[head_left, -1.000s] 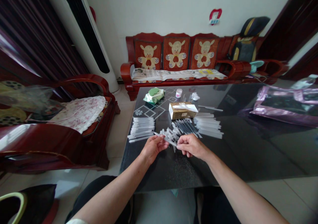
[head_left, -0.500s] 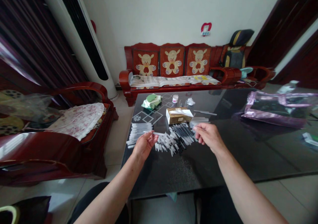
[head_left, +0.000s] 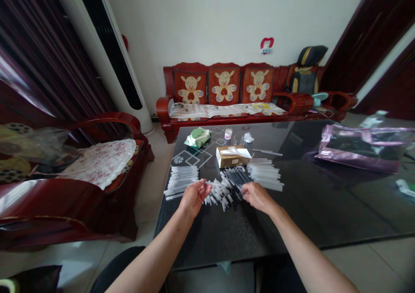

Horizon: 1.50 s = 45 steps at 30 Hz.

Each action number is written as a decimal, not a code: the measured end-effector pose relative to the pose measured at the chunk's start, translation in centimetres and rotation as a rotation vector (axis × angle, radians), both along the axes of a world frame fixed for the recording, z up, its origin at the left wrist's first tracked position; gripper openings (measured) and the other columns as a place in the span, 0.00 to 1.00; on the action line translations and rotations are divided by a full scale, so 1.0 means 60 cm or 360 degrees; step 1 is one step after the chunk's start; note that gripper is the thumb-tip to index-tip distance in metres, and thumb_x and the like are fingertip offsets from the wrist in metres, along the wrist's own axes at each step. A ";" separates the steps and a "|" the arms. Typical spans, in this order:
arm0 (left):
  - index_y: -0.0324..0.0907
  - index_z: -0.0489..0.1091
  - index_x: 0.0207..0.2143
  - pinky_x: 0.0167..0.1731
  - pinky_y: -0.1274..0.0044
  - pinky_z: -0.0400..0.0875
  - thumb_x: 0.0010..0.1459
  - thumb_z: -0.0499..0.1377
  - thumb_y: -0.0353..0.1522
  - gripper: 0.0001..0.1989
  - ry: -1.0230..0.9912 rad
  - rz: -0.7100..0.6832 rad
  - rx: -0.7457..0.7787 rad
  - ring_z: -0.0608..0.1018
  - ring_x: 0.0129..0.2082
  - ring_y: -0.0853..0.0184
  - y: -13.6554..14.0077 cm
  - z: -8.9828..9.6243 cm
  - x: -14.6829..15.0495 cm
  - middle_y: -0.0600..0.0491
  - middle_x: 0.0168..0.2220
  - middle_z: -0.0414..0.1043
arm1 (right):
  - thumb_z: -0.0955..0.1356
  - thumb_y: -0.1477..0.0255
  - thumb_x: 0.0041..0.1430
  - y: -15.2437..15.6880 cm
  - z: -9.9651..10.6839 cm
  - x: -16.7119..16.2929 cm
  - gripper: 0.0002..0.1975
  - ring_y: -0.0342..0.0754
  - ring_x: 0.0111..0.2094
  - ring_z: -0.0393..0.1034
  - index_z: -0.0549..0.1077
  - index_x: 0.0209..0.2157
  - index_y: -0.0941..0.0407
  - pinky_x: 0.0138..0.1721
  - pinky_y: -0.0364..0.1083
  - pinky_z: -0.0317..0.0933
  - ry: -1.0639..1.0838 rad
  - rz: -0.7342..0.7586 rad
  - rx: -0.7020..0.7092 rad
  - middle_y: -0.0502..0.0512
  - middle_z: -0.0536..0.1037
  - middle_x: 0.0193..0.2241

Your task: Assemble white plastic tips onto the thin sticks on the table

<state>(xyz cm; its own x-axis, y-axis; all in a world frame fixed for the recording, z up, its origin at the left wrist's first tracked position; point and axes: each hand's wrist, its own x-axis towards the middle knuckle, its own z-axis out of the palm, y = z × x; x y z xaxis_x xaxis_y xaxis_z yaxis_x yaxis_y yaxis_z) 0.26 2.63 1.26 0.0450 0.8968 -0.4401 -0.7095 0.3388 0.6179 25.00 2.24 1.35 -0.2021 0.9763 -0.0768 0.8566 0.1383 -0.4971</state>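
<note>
My left hand pinches a whitish pen barrel, which points right over a pile of small clear and black pen caps. My right hand has its fingers closed at the lower right end of a bundle of dark pen refills. Whether a refill is between those fingertips is hidden. Left of my left hand lies a stack of whitish pens in a row. Translucent pen barrels lie in another row just beyond my right hand.
Behind the refills stands a gold and white tissue box. Farther back on the black table are a green wipes pack, a small white cup and crumpled tissue. A purple-edged clear bag lies at right.
My right hand has moved left and nearer, from the barrels at right to the refills. My left hand keeps the pen barrel in about the same place. The view has tilted slightly.
</note>
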 end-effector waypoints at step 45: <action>0.34 0.69 0.34 0.29 0.79 0.77 0.57 0.58 0.25 0.02 0.0112 -0.0093 0.0062 0.80 0.27 0.67 -0.017 -0.018 -0.010 0.47 0.26 0.75 | 0.72 0.69 0.47 -0.012 0.016 -0.100 0.13 0.45 0.21 0.73 0.77 0.34 0.62 0.25 0.45 0.69 0.1848 -0.0194 -0.0650 0.55 0.78 0.23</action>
